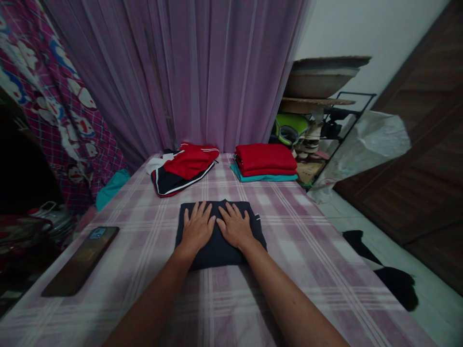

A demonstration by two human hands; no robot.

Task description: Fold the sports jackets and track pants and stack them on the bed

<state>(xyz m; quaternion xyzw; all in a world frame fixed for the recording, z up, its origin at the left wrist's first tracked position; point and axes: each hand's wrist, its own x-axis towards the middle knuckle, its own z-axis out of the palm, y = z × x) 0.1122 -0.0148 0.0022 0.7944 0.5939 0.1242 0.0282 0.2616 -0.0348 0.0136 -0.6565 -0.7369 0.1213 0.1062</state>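
Note:
A dark navy folded garment (220, 250) lies as a flat rectangle on the plaid cloth in front of me. My left hand (197, 226) rests flat on its left half, fingers spread and pointing away from me. On its right half lies my right hand (235, 226), also flat with the fingers apart. The thumbs come close to each other near the middle. A bit of white trim shows at the garment's right edge. Farther back on the left is a loose heap of red and black clothing (186, 166) with white stripes.
A folded red and teal stack of clothes (267, 161) sits at the back right. At the left edge lies a phone (83, 262), camera side up. Purple curtains (202, 72) hang behind the plaid-covered surface (289, 279). A shelf with basins (321, 79) stands to the right.

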